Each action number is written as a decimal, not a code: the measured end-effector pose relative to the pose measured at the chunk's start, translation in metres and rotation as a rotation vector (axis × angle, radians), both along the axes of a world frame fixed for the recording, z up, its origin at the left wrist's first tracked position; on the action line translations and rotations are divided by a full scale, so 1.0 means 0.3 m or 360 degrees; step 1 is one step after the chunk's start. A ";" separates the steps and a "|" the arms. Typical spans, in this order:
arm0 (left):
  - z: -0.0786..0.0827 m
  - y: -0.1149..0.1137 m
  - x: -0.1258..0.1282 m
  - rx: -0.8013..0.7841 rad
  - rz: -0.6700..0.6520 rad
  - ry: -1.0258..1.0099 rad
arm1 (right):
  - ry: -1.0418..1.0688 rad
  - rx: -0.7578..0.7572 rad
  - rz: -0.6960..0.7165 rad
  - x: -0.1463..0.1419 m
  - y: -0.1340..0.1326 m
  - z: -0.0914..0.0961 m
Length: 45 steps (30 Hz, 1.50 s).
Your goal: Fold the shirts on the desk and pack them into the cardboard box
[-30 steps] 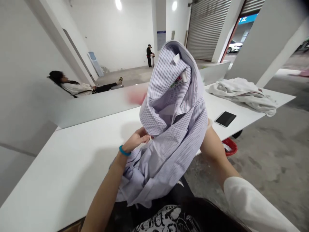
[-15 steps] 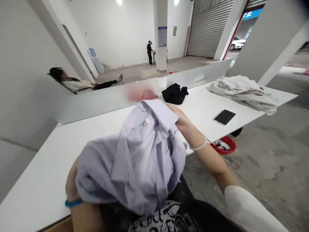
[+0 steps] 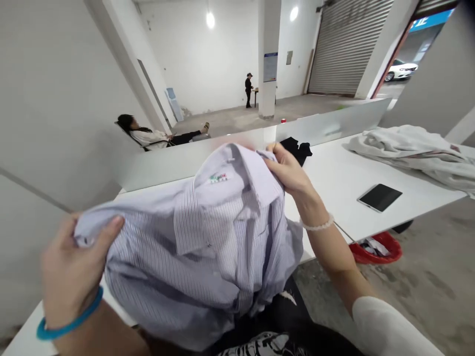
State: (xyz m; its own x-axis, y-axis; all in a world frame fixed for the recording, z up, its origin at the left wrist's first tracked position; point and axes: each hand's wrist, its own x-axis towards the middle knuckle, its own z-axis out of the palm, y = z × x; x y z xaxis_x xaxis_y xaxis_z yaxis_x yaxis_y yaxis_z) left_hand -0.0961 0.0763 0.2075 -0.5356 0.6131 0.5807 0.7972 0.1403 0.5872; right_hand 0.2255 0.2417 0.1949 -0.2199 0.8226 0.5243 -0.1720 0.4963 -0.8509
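Note:
A striped, light purple collared shirt (image 3: 218,237) hangs stretched between my two hands above the near edge of the table. Its collar faces up, and a small label shows inside the neck. My left hand (image 3: 79,252), with a blue band at the wrist, pinches the shirt's left side near the shoulder or sleeve. Behind the collar's right side, my right hand (image 3: 291,170) grips the cloth; a pale beaded bracelet is on that wrist. Folds hide the lower part of the shirt, which drops toward my lap.
On the white table (image 3: 326,198) lie a black cloth (image 3: 297,150), a dark-screened tablet (image 3: 380,197) and a heap of white cloth (image 3: 415,151). A frosted divider (image 3: 163,165) runs behind. A red bin (image 3: 378,248) stands below the edge. Two people are beyond.
My left hand has come out from under the shirt and moved left and up, pulling that side taut. My right hand keeps hold near the collar. The view has shifted left.

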 end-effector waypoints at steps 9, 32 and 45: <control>-0.065 0.506 -0.088 -0.0531 -0.0291 0.0629 | -0.1159 0.0359 -0.0698 -0.297 0.444 -0.106; -0.867 0.533 -0.051 -0.0955 -0.0744 0.0367 | -0.2191 0.0284 0.0165 -0.344 0.373 -0.722; -0.815 0.456 -0.100 -0.0708 -0.0686 0.0205 | -0.1699 0.0787 0.0288 0.017 -0.304 -0.697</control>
